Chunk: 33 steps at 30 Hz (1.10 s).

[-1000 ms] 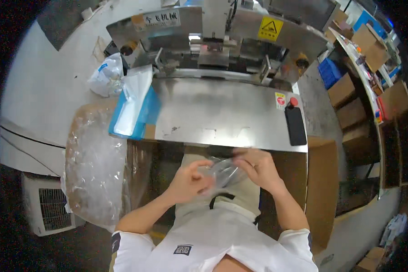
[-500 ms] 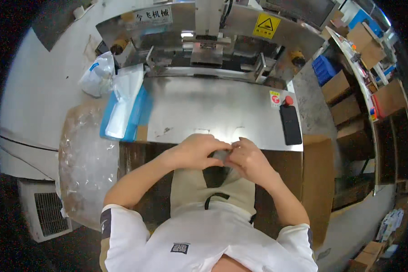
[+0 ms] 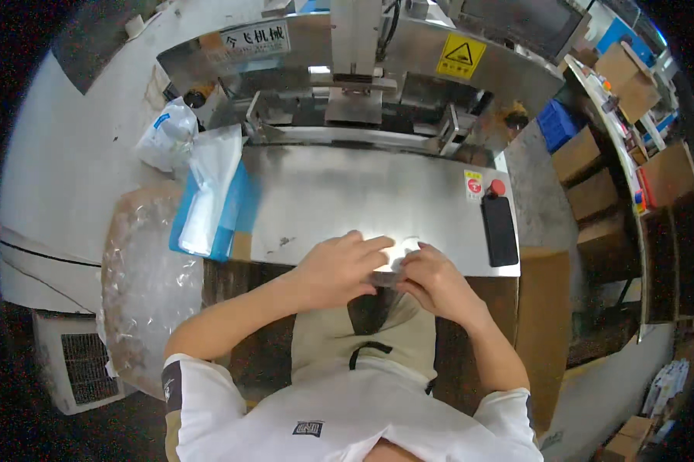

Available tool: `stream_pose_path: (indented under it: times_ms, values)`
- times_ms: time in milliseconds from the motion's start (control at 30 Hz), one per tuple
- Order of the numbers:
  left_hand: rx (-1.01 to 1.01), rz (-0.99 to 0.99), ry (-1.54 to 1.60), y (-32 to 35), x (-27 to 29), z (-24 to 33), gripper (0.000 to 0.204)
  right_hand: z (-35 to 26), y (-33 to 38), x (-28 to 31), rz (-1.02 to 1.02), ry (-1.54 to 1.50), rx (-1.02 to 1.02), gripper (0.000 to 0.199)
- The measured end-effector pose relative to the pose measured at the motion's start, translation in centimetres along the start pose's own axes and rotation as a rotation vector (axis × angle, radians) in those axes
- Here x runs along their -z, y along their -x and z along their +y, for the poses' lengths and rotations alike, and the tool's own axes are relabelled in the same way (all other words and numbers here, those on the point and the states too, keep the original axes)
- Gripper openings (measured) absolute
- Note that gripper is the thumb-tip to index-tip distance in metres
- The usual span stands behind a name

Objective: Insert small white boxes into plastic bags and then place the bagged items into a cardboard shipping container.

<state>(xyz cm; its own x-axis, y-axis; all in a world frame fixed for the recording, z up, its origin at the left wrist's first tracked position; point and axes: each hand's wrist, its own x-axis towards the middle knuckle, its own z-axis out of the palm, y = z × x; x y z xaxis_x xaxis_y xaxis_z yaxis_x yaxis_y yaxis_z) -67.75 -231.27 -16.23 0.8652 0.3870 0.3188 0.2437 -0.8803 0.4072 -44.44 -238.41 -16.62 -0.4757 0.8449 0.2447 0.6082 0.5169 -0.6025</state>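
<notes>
Both my hands are close together over the front edge of the steel worktop (image 3: 324, 192), above my lap. My left hand (image 3: 335, 266) is curled, its thumb and fingers around one side of a small greyish, see-through piece (image 3: 385, 279). My right hand (image 3: 438, 286) pinches the other side of that piece with thumb and fingertips. The piece is small and partly hidden by my fingers, so its kind cannot be made out. Glare on the steel lies just behind it.
A blue box (image 3: 235, 208) with white film sheets (image 3: 208, 192) stands left on the worktop. A black phone (image 3: 499, 231) and a red button (image 3: 496, 187) are at its right. Behind rises a machine press head (image 3: 355, 104). A plastic-lined carton (image 3: 150, 269) sits left, a cardboard box (image 3: 543, 331) right.
My hands have moved slightly apart, and the left fingers have opened out a little. The worktop sits slightly lower in the picture. The see-through piece stays between the hands.
</notes>
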Motion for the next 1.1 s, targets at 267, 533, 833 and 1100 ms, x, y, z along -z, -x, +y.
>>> stream_pose_path:
  times_ms: [267,533,833,1100]
  values:
    - [0.168,-0.336,-0.048,-0.7,-1.2,-2.3,0.020,1.8,0.3,0.1,-0.048,0.122,-0.045,0.011]
    - [0.451,-0.341,0.038,-0.9,2.7,-6.6,0.023,5.7,-3.3,1.6,-0.044,-0.005,-0.072,0.015]
    - [0.694,-0.256,0.418,-8.0,5.6,-25.4,0.041,17.1,-17.5,1.6,0.022,0.184,-0.316,0.020]
    - [0.559,0.045,0.606,-10.7,3.7,-34.4,0.037,22.1,-25.0,2.6,0.010,0.288,-0.435,0.021]
